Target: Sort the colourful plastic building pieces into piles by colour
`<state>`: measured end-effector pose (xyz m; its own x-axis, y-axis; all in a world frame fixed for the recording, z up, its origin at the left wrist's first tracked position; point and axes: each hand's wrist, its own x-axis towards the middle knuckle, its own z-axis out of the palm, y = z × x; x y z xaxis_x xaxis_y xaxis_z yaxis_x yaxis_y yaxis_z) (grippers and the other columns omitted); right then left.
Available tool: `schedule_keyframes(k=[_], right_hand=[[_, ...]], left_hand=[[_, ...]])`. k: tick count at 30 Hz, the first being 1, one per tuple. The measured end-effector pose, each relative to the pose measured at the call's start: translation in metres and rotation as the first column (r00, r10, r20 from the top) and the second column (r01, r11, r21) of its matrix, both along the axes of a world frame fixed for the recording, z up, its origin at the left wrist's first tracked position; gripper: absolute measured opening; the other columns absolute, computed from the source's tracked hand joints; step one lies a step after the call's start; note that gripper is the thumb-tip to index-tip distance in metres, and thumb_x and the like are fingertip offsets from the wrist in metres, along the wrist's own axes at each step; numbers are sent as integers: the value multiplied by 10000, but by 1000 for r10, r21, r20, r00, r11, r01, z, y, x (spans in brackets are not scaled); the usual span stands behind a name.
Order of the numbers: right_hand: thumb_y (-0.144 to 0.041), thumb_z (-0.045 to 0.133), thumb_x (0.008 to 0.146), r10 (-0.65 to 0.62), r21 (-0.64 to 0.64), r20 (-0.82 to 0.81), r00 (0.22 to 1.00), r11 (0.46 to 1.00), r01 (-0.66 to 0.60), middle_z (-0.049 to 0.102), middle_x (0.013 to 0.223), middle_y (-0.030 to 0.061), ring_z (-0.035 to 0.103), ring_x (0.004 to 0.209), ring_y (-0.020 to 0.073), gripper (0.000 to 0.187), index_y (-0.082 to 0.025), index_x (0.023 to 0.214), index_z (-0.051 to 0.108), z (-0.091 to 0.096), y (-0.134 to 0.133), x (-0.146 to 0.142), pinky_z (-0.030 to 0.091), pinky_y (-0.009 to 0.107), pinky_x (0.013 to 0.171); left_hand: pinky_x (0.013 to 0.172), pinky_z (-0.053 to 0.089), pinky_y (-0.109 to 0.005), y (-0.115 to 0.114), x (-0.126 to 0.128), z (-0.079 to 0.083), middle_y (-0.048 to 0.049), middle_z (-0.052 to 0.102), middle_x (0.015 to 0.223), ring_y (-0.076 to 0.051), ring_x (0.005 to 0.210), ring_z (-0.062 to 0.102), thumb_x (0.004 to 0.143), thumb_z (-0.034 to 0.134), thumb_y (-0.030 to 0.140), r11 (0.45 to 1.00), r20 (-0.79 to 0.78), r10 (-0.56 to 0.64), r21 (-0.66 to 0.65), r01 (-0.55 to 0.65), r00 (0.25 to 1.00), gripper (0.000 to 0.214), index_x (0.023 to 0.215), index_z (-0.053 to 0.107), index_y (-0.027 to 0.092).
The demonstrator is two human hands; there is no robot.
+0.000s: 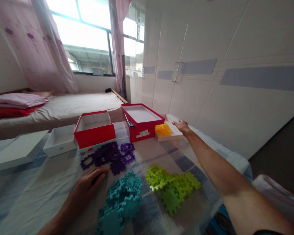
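My left hand (pixel 94 181) rests on the table with its fingers loosely bent and a gap by the thumb, holding nothing. Just beyond it lies a heap of purple toothed plastic building pieces (pixel 110 155). Teal pieces (pixel 122 202) are piled to its right, and lime green ones (pixel 172 186) farther right. With the arm stretched out, my right hand (pixel 182 126) is at the right side of a shallow white box (pixel 172 137), its fingers over the rim and seemingly closed on it. Yellow pieces (pixel 163 130) fill the box's left part.
Beside the shallow box stands a red box (pixel 143 133) with a white inside. Farther left are another red open box (pixel 95 135), a white open box (pixel 61 143) and a white lid-like box (pixel 17 150). A checked cloth covers the table. White wardrobe doors (pixel 198 42) rise behind.
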<state>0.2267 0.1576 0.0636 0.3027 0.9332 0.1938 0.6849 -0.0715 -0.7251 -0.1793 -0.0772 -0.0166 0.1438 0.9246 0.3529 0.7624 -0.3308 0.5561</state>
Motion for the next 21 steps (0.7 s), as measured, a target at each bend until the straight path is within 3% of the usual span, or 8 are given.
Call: schedule_keyframes(k=[3, 6, 8, 11, 15, 18, 21], right_hand=[[-363, 627, 694, -11, 3, 170, 985, 1000, 11, 542, 1190, 204, 486, 1137, 284, 490, -92, 1100, 579, -6, -34, 22, 351, 391, 981], [-388, 640, 668, 46, -39, 317, 947, 999, -35, 579, 1116, 179, 509, 1096, 300, 433, -121, 1009, 632, -21, -89, 68, 350, 401, 975], [-522, 586, 691, 64, -79, 555, 830, 997, -24, 580, 1099, 183, 514, 1082, 318, 521, -135, 1037, 625, -34, -122, 98, 379, 421, 935], [-598, 521, 713, 144, -224, 624, 768, 975, 0, 591, 1083, 180, 539, 1038, 314, 595, -137, 1078, 613, -52, -155, 123, 412, 404, 880], [-531, 443, 779, 225, -314, 576, 786, 949, -42, 588, 1044, 159, 582, 938, 265, 529, -144, 1100, 607, -59, -169, 111, 435, 352, 815], [-450, 486, 756, 189, -293, 600, 778, 956, -7, 568, 1007, 157, 595, 860, 249, 494, -129, 1113, 603, -55, -168, 95, 446, 335, 769], [-326, 581, 672, 177, -217, 611, 771, 975, -51, 560, 992, 164, 589, 869, 237, 485, -79, 1089, 614, -50, -158, 89, 445, 310, 806]], left_hand=[[781, 500, -239, 0, -1, -2, -38, 677, 969, -181, 883, 636, 876, 417, 414, 1000, 8, -6, -10, 7, 1000, 323, 972, 653, 216], [793, 494, -245, 1, 0, -3, -43, 675, 979, -187, 897, 629, 876, 420, 411, 1000, 26, -8, -22, 9, 1000, 322, 977, 650, 210], [810, 487, -246, 1, 0, -4, -40, 672, 998, -186, 911, 626, 875, 427, 405, 1000, 34, -7, -27, 8, 999, 313, 979, 650, 213], [810, 486, -246, 0, 0, -3, -37, 673, 995, -185, 908, 626, 873, 428, 401, 1000, 35, -5, -30, 6, 999, 310, 980, 651, 215], [782, 492, -243, -1, 1, -1, -42, 673, 973, -188, 890, 631, 874, 423, 408, 1000, 21, -8, -30, 9, 1000, 320, 977, 651, 208], [788, 494, -248, -1, 1, -1, -44, 671, 965, -187, 886, 632, 874, 424, 408, 1000, 11, -5, -17, 5, 1000, 319, 970, 653, 208], [779, 499, -250, 0, 1, -1, -37, 673, 950, -183, 875, 635, 868, 431, 401, 1000, 17, -7, -12, 7, 1000, 309, 961, 659, 214]])
